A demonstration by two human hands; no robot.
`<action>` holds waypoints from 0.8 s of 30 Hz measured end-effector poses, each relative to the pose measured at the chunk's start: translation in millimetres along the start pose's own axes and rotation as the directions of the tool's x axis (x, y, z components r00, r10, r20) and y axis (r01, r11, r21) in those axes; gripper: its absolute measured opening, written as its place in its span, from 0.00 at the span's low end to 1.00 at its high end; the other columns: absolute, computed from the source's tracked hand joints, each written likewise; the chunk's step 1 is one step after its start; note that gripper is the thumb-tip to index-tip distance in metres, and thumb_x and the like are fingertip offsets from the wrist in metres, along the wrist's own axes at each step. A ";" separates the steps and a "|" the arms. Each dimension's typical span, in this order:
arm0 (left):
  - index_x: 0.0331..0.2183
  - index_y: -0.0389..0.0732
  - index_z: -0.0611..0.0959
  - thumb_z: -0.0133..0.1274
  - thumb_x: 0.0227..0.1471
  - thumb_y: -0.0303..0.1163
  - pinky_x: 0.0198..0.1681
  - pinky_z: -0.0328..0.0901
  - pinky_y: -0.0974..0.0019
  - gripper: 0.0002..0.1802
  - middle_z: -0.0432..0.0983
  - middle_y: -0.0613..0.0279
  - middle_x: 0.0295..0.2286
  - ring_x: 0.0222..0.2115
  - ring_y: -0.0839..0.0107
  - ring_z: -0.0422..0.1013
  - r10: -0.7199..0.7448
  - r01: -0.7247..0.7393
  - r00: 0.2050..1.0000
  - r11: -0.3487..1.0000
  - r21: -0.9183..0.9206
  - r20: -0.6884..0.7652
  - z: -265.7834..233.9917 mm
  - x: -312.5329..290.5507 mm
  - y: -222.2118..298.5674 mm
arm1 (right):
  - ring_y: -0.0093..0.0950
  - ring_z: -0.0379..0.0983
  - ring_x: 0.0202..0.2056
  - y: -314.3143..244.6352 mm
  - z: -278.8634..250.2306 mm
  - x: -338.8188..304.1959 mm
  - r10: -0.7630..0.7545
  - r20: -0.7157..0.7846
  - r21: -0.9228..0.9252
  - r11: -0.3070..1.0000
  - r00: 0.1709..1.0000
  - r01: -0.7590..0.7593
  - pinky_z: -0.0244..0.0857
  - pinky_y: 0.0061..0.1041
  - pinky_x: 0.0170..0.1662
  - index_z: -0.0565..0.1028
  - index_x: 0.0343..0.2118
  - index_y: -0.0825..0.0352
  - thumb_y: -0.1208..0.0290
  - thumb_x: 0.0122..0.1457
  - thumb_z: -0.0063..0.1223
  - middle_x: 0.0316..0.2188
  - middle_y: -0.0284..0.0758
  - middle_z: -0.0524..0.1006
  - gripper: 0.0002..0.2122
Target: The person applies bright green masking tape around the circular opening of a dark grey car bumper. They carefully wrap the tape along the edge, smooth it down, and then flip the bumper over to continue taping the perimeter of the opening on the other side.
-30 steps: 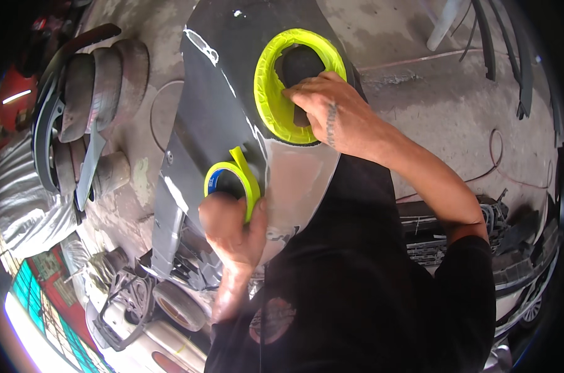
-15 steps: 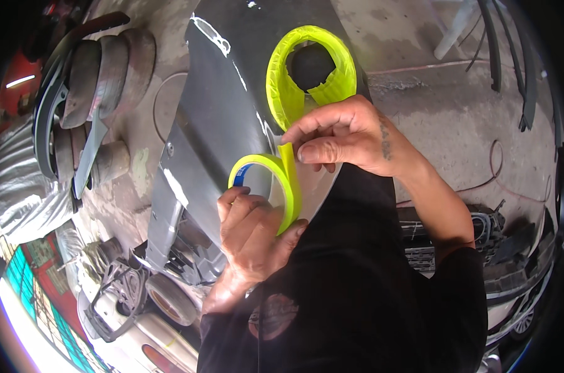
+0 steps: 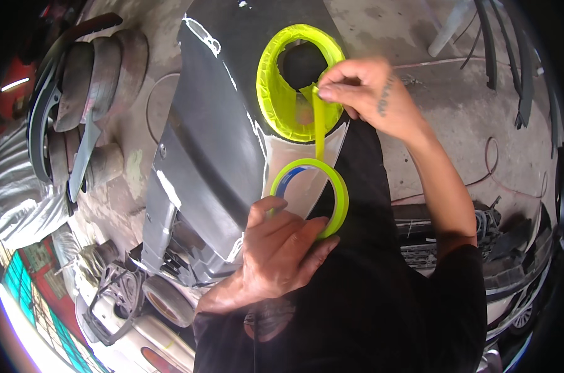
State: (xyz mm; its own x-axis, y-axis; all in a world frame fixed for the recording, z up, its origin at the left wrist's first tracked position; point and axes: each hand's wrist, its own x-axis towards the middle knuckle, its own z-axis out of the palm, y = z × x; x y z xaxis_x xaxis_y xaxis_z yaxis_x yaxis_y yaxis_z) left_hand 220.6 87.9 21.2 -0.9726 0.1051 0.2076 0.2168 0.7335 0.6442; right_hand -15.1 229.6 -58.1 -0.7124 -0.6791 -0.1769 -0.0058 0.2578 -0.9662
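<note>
The left hand (image 3: pixel 280 253) curls in a low grip while the right hand (image 3: pixel 372 93) pinches farther forward.

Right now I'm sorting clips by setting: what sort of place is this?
Probably a car body workshop: a large dark grey curved body panel, what look like dusty dark rubber tyres in a row, and a round roll of bright yellow-green tape in the left hand.

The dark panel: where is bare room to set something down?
The dark panel looks bare between its left-edge white patch and the left hand, and between the yellow-lined opening and the upper white mark. Crowded: right of the opening and below it, with the right hand, tape strip and tape roll.
</note>
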 end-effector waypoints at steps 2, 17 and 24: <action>0.40 0.31 0.88 0.74 0.47 0.28 0.48 0.72 0.51 0.18 0.83 0.54 0.26 0.26 0.59 0.79 -0.079 0.079 0.997 0.996 -0.047 -0.007 2.5 -1.7 -2.3 | 0.27 0.79 0.27 11.5 8.2 20.4 -0.173 -0.077 -0.216 0.964 0.982 0.153 0.71 0.31 0.32 0.86 0.37 0.72 0.71 0.62 0.67 0.28 0.38 0.84 0.08; 0.43 0.30 0.89 0.71 0.48 0.21 0.34 0.71 0.57 0.18 0.81 0.52 0.26 0.27 0.57 0.76 -0.269 0.224 0.946 0.945 -0.237 -0.182 5.2 -6.1 -2.2 | 0.48 0.81 0.33 12.0 38.5 39.4 -0.196 -0.080 -0.564 0.817 0.977 0.118 0.73 0.42 0.40 0.88 0.35 0.66 0.70 0.59 0.66 0.30 0.47 0.84 0.06; 0.43 0.30 0.88 0.71 0.49 0.21 0.34 0.72 0.59 0.17 0.82 0.52 0.27 0.27 0.58 0.76 -0.283 0.235 0.942 0.940 -0.248 -0.182 4.7 -8.0 -1.0 | 0.46 0.83 0.32 21.9 40.5 41.6 -0.304 -0.058 -0.650 0.735 0.951 0.195 0.77 0.46 0.38 0.84 0.27 0.66 0.69 0.57 0.67 0.26 0.43 0.83 0.06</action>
State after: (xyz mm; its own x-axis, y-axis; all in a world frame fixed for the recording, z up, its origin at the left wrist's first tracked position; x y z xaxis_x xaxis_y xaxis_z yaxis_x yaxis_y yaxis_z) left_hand 227.8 89.5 15.5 -0.9617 -0.2313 0.1469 -0.0039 0.5478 0.8366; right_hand -16.5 179.2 -94.2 -0.7167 -0.6839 0.1367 -0.5992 0.5036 -0.6223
